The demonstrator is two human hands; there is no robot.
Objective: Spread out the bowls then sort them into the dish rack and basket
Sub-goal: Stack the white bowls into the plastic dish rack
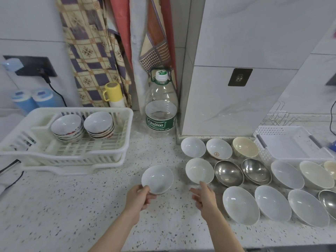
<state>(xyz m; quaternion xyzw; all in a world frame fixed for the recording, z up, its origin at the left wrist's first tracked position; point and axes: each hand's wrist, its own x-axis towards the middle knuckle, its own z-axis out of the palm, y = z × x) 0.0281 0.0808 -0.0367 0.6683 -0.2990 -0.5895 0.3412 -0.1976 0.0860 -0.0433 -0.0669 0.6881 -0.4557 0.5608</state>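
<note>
Your left hand [139, 198] grips a white bowl [157, 179] by its near rim; your right hand [204, 196] touches another bowl [199, 170]. Two bowl stacks [82, 127] sit in the rack [72, 150].

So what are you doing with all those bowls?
Sorting them. The left hand holds a white bowl by its rim, just above the counter. The right hand reaches for another white bowl among those spread out on the right. Two stacks already sit in the dish rack; the basket holds none.
</note>
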